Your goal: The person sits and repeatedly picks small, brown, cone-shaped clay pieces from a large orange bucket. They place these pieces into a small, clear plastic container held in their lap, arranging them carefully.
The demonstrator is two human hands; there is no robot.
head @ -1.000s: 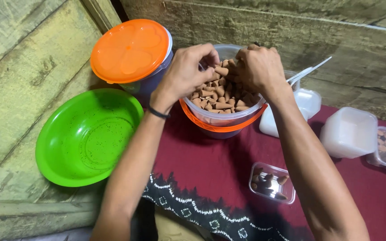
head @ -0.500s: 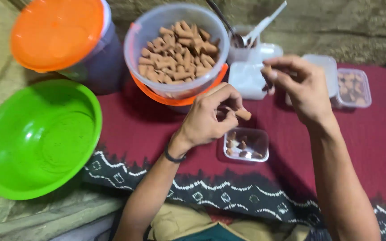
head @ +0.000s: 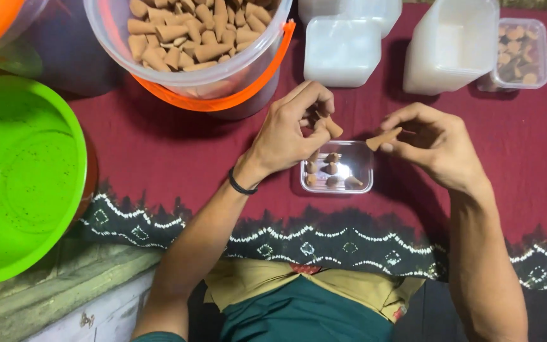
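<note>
Brown clay-coloured cones are the things being handled. One cone [head: 384, 138] is pinched between the thumb and fingertips of the right hand [head: 435, 147], held sideways just above and to the right of a small clear tray [head: 365, 152]. The left hand [head: 289, 133] is curled around a couple more cones [head: 332, 126], gripping them at its fingertips directly over the tray's far edge. Inside the tray, a few cones [head: 332, 168] stand upright, points up, in two short rows, with bare space on the right side.

Placing a cone well here seems to call for turning its flat base down and lowering it gently beside the ones already standing, so none of them gets knocked over; it looks like a light fingertip grip suits this better than a tight one.

The tray sits on a dark red cloth [head: 159, 152] with a white patterned border, between the two hands. Beyond the left hand stands a clear bucket [head: 191, 79] with an orange handle, full of loose cones. Further right are white lidded boxes [head: 342, 50] and another small tray [head: 521, 52] already filled. A bright green bowl [head: 14, 177] rests at the far left, well apart from the hands.
</note>
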